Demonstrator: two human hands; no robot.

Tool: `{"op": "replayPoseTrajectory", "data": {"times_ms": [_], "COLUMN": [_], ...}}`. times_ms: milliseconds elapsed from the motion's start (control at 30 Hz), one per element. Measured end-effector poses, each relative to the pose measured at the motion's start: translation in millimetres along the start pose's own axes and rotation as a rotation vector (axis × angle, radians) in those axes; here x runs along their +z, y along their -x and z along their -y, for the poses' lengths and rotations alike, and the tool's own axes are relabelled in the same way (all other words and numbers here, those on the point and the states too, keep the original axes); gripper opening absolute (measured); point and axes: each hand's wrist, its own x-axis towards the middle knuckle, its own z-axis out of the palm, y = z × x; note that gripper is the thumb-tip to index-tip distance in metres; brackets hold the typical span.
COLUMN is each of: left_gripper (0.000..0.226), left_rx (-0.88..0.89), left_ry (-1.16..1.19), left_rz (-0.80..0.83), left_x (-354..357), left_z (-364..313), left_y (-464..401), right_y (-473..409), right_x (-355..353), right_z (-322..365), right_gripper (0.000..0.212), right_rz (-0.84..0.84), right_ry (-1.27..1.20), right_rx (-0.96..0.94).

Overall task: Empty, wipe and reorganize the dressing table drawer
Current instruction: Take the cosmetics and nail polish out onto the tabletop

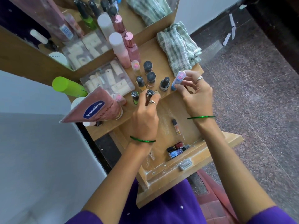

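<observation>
Dressing table top [150, 50] crowded with bottles; drawer [191, 109] pulled out at 6 o'clock.
Left hand [144, 117] pinches a black-capped polish bottle [149, 92]; right hand [196, 96] grips a blue tube [177, 80] at 1 o'clock. Judged light, rigid, smooth; glass fragile, so hold by the body. Several small bottles [177, 149] remain in the drawer at 5 o'clock.

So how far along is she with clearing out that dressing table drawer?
Mostly emptied: many bottles already stand on the tabletop. In hand: the left hand grips a black-capped bottle, the right hand a blue tube. Left: a few bottles remain in the drawer; the cloth lies unused, so wiping and reorganizing remain.
</observation>
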Motion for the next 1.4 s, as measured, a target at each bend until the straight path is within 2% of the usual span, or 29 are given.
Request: {"op": "replayPoseTrajectory", "data": {"times_ms": [133, 333, 533, 800, 1000, 1133, 1200, 1300, 1400], "left_gripper": [0.028, 0.037, 0.030, 0.033, 0.027, 0.030, 0.031, 0.032, 0.032], "left_rx": [-0.026, -0.058, -0.053, -0.111, -0.154, -0.172, -0.197, -0.238, -0.236], "left_ry": [-0.010, 0.009, 0.042, 0.089, 0.088, 0.127, 0.179, 0.236, 0.237], "left_rz": [-0.009, -0.024, -0.079, -0.128, -0.083, -0.119, -0.139, -0.176, -0.197], "left_x": [0.8, 7.5, 10.9, 11.4, 13.4, 9.8, 7.4, 1.6, -4.6], "left_z": [-4.8, -8.2, -11.3, -15.6, -16.3, -17.4, -18.9, -22.0, -26.7], "left_y": [-3.4, -4.5, -5.3, -11.3, -5.2, -1.7, 2.6, 12.9, 30.3], "right_y": [2.5, 1.8, 0.3, -3.2, 9.6, 31.0, 42.6, 52.5, 55.6], "right_x": [4.7, 10.5, 18.0, 22.6, 3.4, -21.9, -33.3, -35.6, -15.2], "right_z": [-5.1, -9.4, -10.7, -15.2, -21.1, -25.3, -30.9, -44.3, -70.1], "right_gripper": [0.028, 0.034, 0.030, 0.031, 0.026, 0.019, 0.017, 0.019, 0.037], "right_rz": [0.019, 0.000, -0.027, -0.014, -0.031, -0.052, 0.008, 0.285, 0.486], "right_ry": [0.064, 0.026, -0.006, 0.002, 0.064, 0.126, 0.197, 0.375, 0.614], "right_rx": [-0.028, -0.004, -0.006, -0.047, -0.037, 0.021, 0.067, 0.239, 0.380]}}
